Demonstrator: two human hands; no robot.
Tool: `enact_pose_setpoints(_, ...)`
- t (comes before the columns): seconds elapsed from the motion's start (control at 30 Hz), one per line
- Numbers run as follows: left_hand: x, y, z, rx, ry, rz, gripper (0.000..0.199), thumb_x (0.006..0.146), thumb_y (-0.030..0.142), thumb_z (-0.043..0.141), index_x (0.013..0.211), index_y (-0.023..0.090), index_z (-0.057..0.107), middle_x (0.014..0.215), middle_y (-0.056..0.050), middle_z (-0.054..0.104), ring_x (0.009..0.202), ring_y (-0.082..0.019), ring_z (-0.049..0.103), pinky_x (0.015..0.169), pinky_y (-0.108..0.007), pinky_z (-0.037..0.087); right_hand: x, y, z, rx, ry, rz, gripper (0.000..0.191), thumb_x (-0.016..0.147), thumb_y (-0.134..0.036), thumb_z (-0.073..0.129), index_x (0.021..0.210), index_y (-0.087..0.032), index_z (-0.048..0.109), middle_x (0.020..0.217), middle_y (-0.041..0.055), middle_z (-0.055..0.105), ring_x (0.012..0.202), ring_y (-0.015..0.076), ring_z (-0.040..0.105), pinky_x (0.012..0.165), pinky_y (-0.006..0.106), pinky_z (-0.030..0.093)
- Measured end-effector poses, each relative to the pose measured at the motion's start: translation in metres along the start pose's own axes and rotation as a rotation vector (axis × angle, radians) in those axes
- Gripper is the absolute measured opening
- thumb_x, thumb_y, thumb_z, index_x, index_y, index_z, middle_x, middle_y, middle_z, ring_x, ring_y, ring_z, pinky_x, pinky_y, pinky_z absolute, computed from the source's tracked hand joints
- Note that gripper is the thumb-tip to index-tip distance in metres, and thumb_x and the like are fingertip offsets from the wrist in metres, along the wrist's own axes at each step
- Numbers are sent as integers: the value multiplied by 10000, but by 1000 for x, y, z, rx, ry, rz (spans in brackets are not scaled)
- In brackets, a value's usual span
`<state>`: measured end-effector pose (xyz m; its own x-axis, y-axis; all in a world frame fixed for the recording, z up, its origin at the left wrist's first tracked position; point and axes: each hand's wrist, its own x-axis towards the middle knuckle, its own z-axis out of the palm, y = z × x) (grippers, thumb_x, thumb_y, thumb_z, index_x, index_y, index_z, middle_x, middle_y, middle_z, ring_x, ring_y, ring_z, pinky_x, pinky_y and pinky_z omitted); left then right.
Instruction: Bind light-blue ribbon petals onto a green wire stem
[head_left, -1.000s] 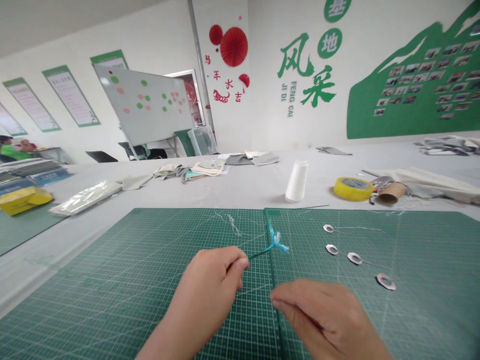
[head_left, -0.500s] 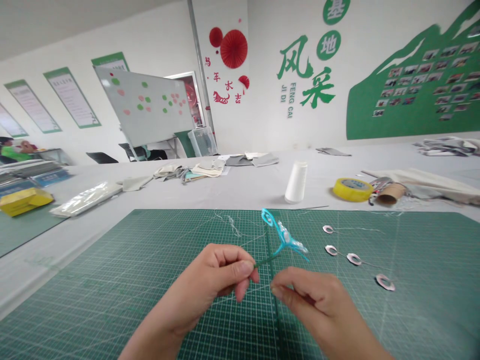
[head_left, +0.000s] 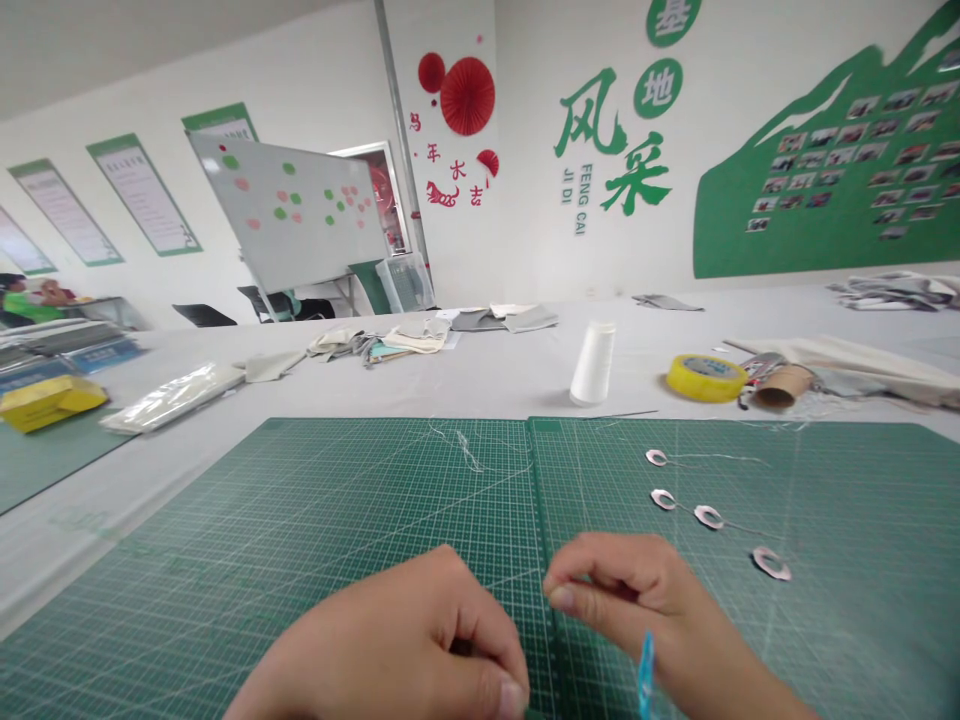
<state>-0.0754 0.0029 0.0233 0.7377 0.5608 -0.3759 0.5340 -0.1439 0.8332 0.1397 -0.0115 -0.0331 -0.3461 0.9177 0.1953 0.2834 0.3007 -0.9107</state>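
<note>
My left hand [head_left: 420, 640] is closed low at the bottom edge, its thumb and forefinger pinched on the stem of a blue beaded sprig. Only a thin blue tip of that sprig [head_left: 645, 675] shows, in front of my right wrist; the rest lies out of frame or behind the fingers. Above the seam between the mats, my right hand [head_left: 615, 585] holds its thumb and forefinger pressed together. Whatever may be between them is too small to make out. The two hands are apart.
Several pale oval rings [head_left: 709, 517] with threads lie on the green cutting mat [head_left: 337, 500]. Loose white thread [head_left: 469, 450] lies near its back edge. Behind stand a white thread cone [head_left: 592, 365] and yellow tape roll [head_left: 705, 378]. Cloth pieces [head_left: 412, 337] lie further back.
My left hand has come down and turned over, carrying the blue sprig from above the mat seam to the bottom edge. The right hand is almost unmoved, still pinched.
</note>
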Motion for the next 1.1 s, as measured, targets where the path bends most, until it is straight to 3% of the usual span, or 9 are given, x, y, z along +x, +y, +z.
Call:
enact_pose_setpoints(0.1, -1, 2, 3, 172, 116, -52, 185, 762, 126, 526, 648, 193, 655, 514, 63, 485, 490, -82, 438, 490, -190, 305, -1, -5, -4, -64, 14, -70, 178, 856, -251, 611, 696, -199, 669, 597, -39, 602, 563, 109, 525, 544, 210, 392)
enact_pose_setpoints(0.27, 0, 0, 8, 467, 310, -48, 290, 804, 183, 513, 532, 170, 416, 507, 54, 428, 520, -95, 404, 548, -238, 268, -3, -9, -4, -207, 36, -223, 189, 892, -188, 582, 720, -209, 657, 622, -45, 647, 563, 96, 578, 539, 191, 411)
enact_pose_setpoints(0.5, 11, -4, 9, 643, 537, -151, 303, 891, 247, 423, 595, 184, 437, 612, 15, 580, 589, -138, 491, 572, -283, 249, -13, -4, 5, -404, 170, -426, 167, 931, -136, 516, 888, -210, 659, 672, -21, 673, 576, 121, 613, 557, 235, 434)
enact_pose_setpoints(0.73, 18, -4, 8, 407, 670, -139, 338, 896, 269, 438, 567, 187, 444, 544, 33, 522, 533, -124, 454, 529, -261, 267, -16, 0, 14, -609, 250, -510, 284, 900, -31, 451, 866, -173, 695, 550, -15, 598, 464, 130, 533, 469, 269, 370)
enact_pose_setpoints(0.97, 19, -3, -2, 21, 606, -37, 276, 880, 288, 482, 674, 169, 623, 573, 26, 568, 575, -129, 468, 597, -253, 351, -17, 2, 14, -631, 136, -421, 297, 913, -62, 425, 844, -157, 697, 562, 2, 586, 485, 141, 527, 477, 281, 348)
enact_pose_setpoints(1.1, 18, -2, -6, -139, 533, 32, 251, 880, 297, 512, 724, 155, 649, 551, 39, 536, 568, -117, 430, 604, -244, 341, -13, 6, 13, -570, 104, -350, 306, 945, -122, 405, 815, -166, 679, 586, 5, 587, 520, 146, 543, 502, 281, 358)
